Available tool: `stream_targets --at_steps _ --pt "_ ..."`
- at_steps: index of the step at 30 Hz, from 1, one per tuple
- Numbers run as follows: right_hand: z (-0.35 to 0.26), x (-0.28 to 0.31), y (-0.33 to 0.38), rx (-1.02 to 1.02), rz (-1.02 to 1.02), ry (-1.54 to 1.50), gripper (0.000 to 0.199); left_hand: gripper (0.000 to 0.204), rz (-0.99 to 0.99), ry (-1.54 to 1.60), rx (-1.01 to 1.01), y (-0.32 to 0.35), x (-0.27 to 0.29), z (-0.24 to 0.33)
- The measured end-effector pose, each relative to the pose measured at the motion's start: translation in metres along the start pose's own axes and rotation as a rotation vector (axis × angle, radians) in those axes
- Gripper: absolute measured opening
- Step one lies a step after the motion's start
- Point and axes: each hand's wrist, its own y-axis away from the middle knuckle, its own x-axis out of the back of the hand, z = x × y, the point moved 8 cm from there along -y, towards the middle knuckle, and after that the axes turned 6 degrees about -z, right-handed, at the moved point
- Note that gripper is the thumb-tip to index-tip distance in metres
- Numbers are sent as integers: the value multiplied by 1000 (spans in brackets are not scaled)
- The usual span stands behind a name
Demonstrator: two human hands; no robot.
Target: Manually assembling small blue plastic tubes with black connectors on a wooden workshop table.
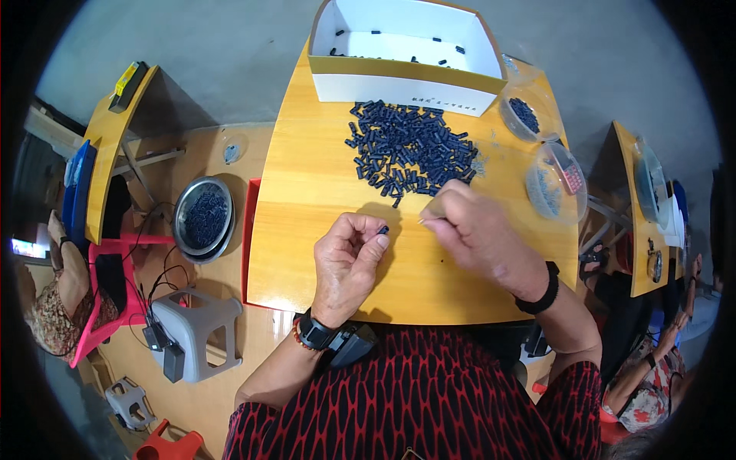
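Above the near half of a smooth yellow table [287, 215], pinching a small dark piece [383, 229] in the left hand [346, 264], firmly clasped between thumb and bent forefinger, with one end jutting past the fingertips. Across a narrow gap to the right, hovering with the right hand [475, 241], thumb and forefinger close together but blurred; cannot tell if grasping anything. Just beyond both hands, heaped loosely on the table: a pile [414, 149] of similar short, rod-like dark pieces, matt and tangled at all angles. Behind the pile, close up against it: an open, straight-sided box [406, 86], like cardboard, white with a mustard-coloured rim and a few dark pieces scattered inside. Along the right of its front wall: one line of small dark print [443, 102]. Near the table's right edge: two round, see-through bowls, apparently plastic. In the farther bowl [547, 116], more dark pieces; in the nearer bowl [571, 208], tiny pale-blue bits [543, 192] and a pinkish-red block [570, 177]. On the left wrist, a black watch [316, 331]; on the right, a textured black band [543, 291].
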Motion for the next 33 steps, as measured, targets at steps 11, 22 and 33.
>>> stream_targets --at_steps 11,22,33 --pt "-21 -23 -20 167 -70 28 13 11 -35 62 -5 1 -1 5" --pt "-30 -27 -23 237 -165 149 11 8 -34 -1 18 2 2 -1" --pt "-31 -24 -25 294 -117 55 10 4 -114 28 66 2 0 0"
